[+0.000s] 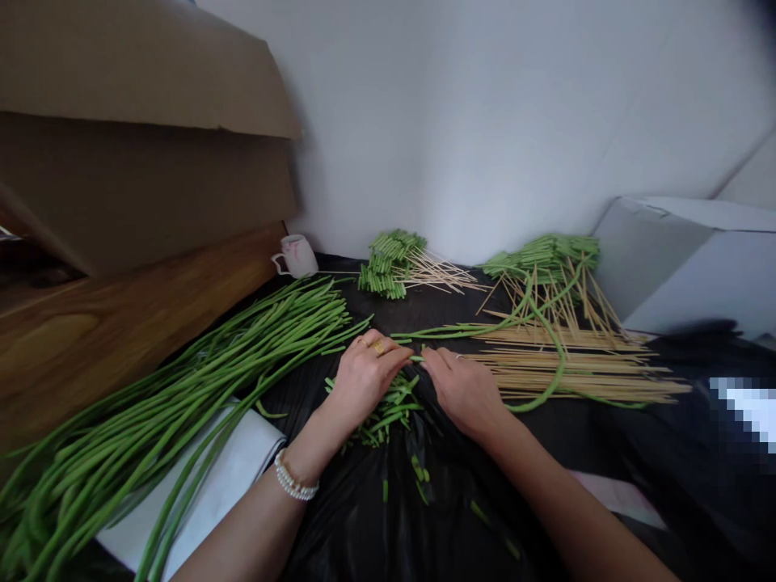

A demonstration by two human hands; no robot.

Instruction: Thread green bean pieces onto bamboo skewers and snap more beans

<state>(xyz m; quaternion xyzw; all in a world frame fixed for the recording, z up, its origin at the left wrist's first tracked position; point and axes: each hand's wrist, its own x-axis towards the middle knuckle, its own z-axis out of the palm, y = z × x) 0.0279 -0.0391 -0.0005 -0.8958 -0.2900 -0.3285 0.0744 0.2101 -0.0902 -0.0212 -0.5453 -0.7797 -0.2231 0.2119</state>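
Observation:
My left hand [367, 372] and my right hand [464, 388] meet over the middle of the black plastic sheet, fingertips pinched. A short stretch of green long bean [417, 358] shows between them, gripped from both sides. Below my left hand lies a heap of cut bean pieces [391, 416], partly covered by it. Behind my right hand, thin wooden skewers [582, 376] lie in a spread row, with a long bean [561, 356] curling over them. To the left stretches a large bundle of whole long beans [242, 356].
Bean pieces threaded on skewers form two stacks, one at the back middle [394, 259] and another at the back right [546, 257]. A white mug [298, 257] stands by the wall. Cardboard box [151, 178] at left, white box [679, 267] at right. White paper [221, 477] lies under the beans.

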